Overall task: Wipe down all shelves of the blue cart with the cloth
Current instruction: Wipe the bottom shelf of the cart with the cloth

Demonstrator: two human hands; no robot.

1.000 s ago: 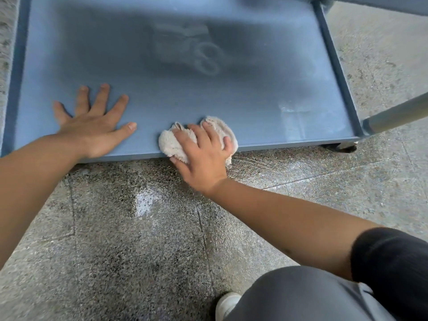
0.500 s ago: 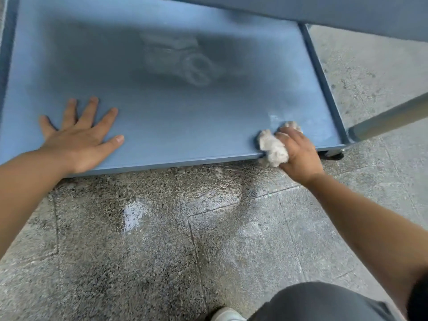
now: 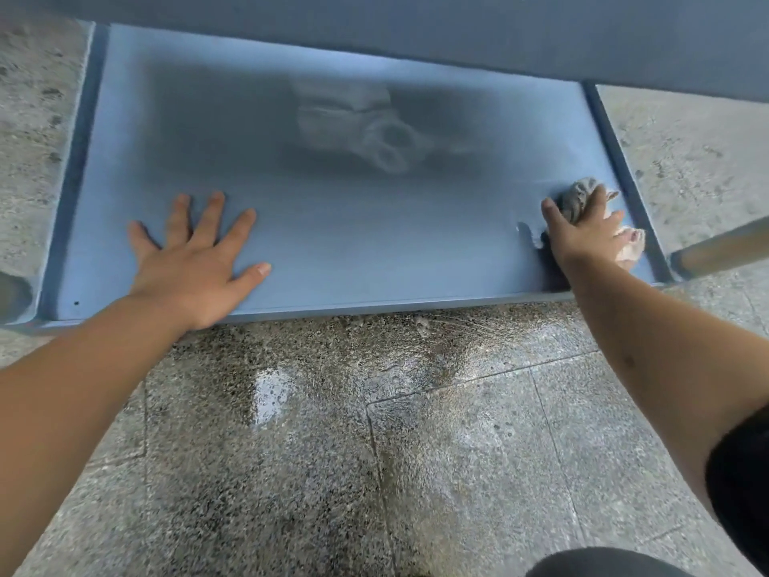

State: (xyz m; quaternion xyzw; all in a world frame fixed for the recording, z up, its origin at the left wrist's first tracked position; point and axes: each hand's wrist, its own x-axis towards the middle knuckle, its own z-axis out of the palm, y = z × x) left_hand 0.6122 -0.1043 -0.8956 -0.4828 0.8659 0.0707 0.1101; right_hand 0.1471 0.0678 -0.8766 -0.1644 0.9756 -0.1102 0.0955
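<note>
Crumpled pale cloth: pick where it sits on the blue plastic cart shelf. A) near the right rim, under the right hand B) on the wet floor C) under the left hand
A: the crumpled pale cloth lies under the right hand beside the blue plastic cart shelf's right rim.

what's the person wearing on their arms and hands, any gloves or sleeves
No gloves: the left hand and right hand are both bare, with no rings or watch showing. Both forearms are uncovered. A short black sleeve shows on the right upper arm only.
</note>
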